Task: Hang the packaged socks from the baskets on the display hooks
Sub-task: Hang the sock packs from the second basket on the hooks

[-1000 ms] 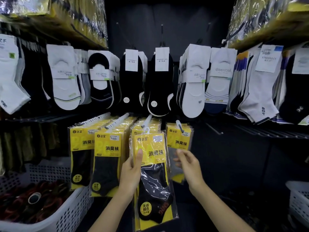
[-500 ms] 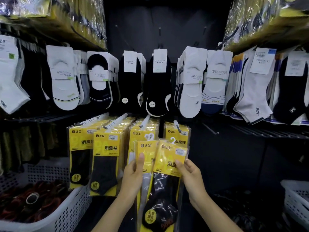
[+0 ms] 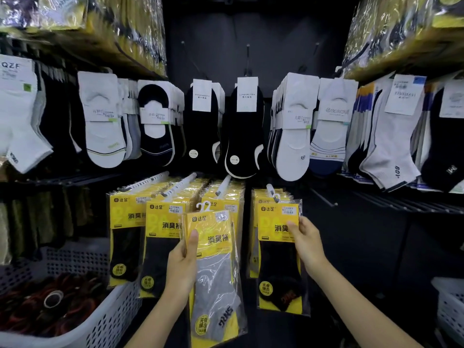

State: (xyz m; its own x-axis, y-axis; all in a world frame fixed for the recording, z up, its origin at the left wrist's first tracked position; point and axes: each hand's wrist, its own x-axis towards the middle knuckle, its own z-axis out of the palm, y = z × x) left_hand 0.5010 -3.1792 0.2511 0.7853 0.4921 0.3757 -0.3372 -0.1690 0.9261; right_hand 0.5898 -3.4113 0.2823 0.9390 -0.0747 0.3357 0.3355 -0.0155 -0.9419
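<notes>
Nearly hung: black-sock pack (image 3: 278, 262), pinched at edge in right grip (image 3: 308, 244), loop at hook (image 3: 270, 190) tip just above grip. To hang yet: grey-sock pack (image 3: 216, 280), clamped in left grip (image 3: 182, 267), loop free. Below-left of left grip, basket (image 3: 108, 320) not emptied; contents unclear.

Carded white socks (image 3: 103, 126) and black socks (image 3: 244, 131) hang in a row beneath plastic-wrapped bundles (image 3: 130, 28) stacked overhead

This is looking like a sock shop: labelled socks (image 3: 292, 136) are hanging in dense rows, yellow packets (image 3: 129, 222) (each wearing a small white sticker) are crowding long hooks (image 3: 181, 184), and a white basket (image 3: 110, 320) of stock is sitting below.
</notes>
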